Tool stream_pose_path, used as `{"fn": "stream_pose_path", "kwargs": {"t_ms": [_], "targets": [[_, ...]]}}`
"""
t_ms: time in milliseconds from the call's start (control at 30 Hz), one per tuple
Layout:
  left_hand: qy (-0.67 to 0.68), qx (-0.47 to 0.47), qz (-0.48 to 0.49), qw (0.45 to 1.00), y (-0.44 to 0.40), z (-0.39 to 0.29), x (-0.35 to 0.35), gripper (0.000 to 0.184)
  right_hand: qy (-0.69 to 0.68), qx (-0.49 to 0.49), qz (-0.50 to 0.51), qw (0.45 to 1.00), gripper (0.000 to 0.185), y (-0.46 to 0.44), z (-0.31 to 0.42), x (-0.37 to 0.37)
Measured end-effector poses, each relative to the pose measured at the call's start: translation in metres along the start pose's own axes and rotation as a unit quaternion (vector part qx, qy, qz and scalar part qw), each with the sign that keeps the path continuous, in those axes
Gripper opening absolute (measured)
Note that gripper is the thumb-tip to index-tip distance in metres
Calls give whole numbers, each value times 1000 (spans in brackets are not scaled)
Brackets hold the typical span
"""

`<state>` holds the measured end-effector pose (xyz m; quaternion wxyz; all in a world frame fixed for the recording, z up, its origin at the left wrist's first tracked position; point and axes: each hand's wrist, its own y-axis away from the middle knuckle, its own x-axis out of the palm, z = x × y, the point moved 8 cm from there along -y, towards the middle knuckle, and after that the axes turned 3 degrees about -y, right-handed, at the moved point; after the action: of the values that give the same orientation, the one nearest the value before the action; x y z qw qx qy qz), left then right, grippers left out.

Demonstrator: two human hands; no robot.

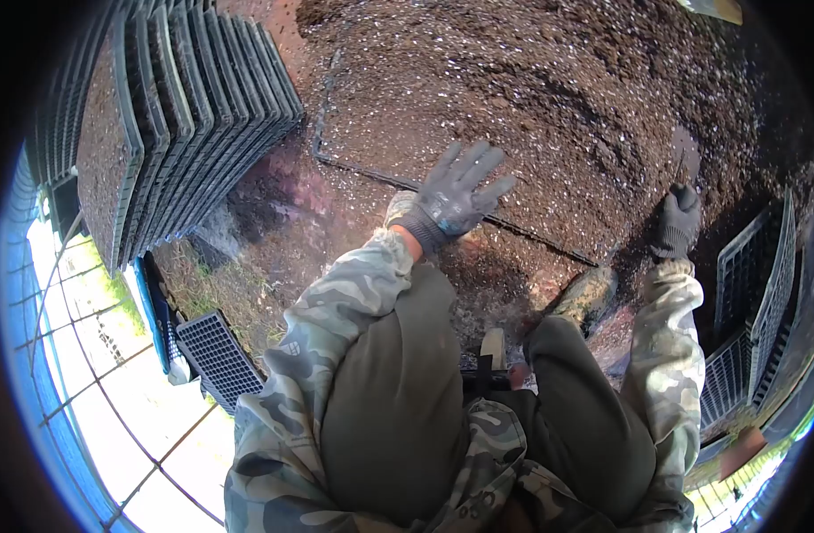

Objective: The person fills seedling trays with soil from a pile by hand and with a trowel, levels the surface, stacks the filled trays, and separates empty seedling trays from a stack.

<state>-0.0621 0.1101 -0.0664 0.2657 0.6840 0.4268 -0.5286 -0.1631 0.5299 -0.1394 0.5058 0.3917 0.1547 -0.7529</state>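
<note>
My left hand [457, 191], in a grey glove, lies with fingers spread on the near edge of a black-rimmed tray [371, 174] covered with brown soil. Nothing shows in that hand. To the right, my right hand [680, 213], also gloved, is closed around the handle of a trowel [685, 151]. The trowel's flat blade points away from me and rests against the heap of dark soil [558, 80] flecked with white. Soil hides most of the tray's far side.
A tall stack of filled trays [185, 115] leans at the upper left. Below it stands an empty cell tray [218, 355]. More black trays [762, 284] stand upright at the right. My boot [588, 296] is close to the tray's near right corner.
</note>
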Motion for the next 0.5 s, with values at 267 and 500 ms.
{"fn": "stream_pose_path", "kwargs": {"t_ms": [267,500], "targets": [[-138,-305,-129,934,101,190,-57,39,-69,-25,-2,997,24,14,21,-2],[-215,-372,-119,895,47,175,-63,53,-142,-9,20,990,26,7,4,0]]}}
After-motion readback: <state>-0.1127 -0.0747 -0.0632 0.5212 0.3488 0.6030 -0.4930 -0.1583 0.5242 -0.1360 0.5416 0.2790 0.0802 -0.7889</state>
